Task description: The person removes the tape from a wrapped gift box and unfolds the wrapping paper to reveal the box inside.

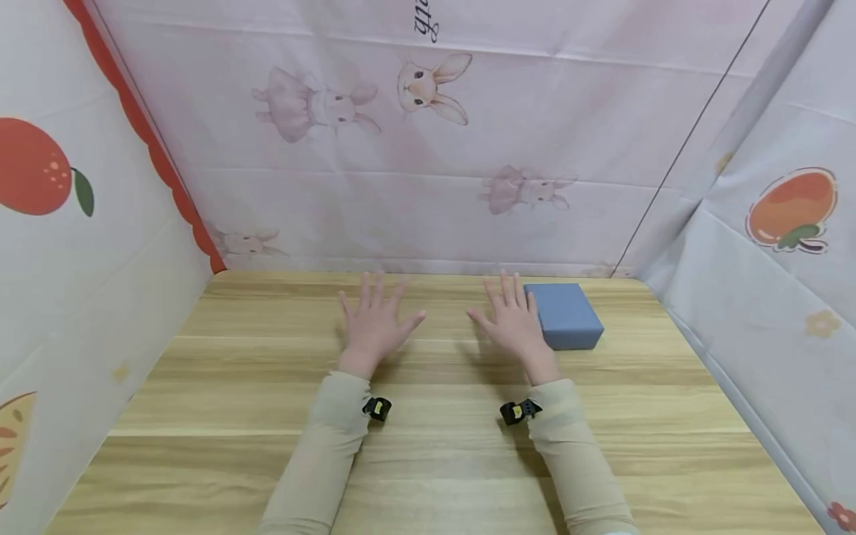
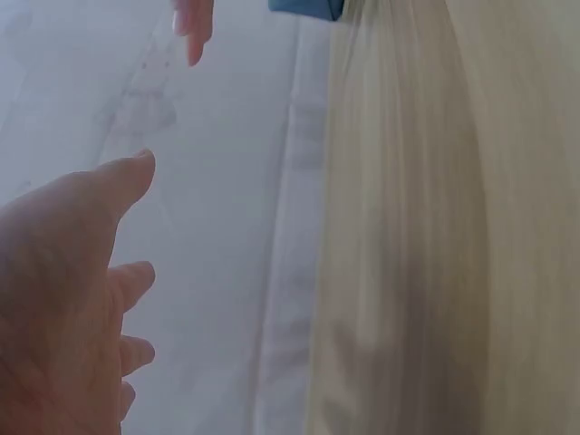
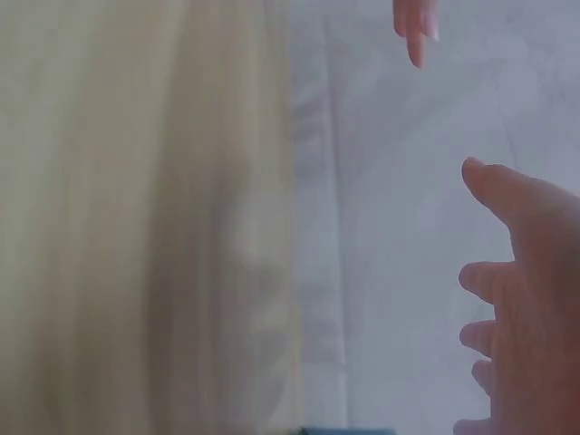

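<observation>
In the head view my left hand (image 1: 373, 328) is held over the wooden table with its fingers spread and nothing in it. My right hand (image 1: 515, 325) mirrors it on the other side, also empty with fingers apart. Just right of that hand lies a blue box (image 1: 567, 316), closed and flat near the table's back edge. The right hand overlaps the box's left side in this view; whether they touch I cannot tell. Both wrist views show thumb and fingers extended, and the blue box (image 2: 308, 7) appears at the top of the left wrist view.
The wooden table (image 1: 428, 461) runs back to a pink cloth (image 1: 414, 215) printed with rabbits. White cloths with fruit prints hang on the left (image 1: 120, 282) and on the right (image 1: 756, 297). A black wristband device (image 1: 377, 409) sits at each wrist.
</observation>
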The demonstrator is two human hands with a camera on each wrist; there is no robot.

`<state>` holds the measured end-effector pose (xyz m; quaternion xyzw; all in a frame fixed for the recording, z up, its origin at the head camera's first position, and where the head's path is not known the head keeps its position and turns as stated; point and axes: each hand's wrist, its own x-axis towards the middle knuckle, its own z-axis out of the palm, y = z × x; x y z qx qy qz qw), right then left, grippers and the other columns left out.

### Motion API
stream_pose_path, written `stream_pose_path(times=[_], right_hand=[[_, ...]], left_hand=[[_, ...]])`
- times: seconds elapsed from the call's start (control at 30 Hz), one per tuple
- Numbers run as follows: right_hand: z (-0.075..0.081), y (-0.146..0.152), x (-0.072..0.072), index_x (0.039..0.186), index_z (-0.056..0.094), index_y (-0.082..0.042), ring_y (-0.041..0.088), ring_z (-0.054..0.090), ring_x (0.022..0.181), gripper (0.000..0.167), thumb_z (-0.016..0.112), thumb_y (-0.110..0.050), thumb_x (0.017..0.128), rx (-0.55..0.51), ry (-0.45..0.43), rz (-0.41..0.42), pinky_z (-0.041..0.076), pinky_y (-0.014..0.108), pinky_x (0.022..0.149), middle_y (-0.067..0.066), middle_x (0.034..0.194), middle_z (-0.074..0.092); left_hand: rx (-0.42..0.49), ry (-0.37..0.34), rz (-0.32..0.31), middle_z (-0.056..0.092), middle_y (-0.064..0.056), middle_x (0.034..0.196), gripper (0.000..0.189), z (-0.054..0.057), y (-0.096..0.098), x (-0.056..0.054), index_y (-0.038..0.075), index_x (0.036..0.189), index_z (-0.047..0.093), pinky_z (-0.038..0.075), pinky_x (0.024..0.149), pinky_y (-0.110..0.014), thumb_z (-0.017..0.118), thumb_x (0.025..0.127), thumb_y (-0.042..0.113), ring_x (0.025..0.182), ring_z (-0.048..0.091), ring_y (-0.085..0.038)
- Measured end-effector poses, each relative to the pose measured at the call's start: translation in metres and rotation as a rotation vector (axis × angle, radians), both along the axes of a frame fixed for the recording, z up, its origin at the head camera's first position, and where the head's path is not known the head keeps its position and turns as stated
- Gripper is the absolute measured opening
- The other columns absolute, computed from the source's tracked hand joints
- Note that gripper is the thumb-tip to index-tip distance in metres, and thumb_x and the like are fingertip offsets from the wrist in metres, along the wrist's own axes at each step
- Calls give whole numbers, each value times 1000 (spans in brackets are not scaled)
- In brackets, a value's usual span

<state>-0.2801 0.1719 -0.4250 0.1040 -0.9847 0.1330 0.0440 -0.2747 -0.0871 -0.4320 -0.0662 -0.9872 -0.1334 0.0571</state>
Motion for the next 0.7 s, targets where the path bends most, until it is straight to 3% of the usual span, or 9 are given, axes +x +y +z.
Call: stream_pose_path(times=[0.4, 0.7], right_hand=[[22, 55, 0, 158, 4, -24, 36, -17, 150, 81, 39, -64, 96, -86, -16, -55, -5, 63, 118, 10, 164, -12], [22, 90, 2, 158, 5, -20, 37, -22, 149, 82, 37, -64, 97, -119, -32, -91, -7, 64, 117, 15, 164, -9]], left_hand=[[-39, 79, -96, 2, -4, 166, 79, 12, 41, 13, 35, 155, 22, -8, 113, -70, 29, 89, 78, 153, -10, -30], [-68, 103, -196, 17, -6, 164, 78, 10, 79, 22, 36, 155, 21, -2, 114, -70, 30, 90, 77, 153, 1, -33]])
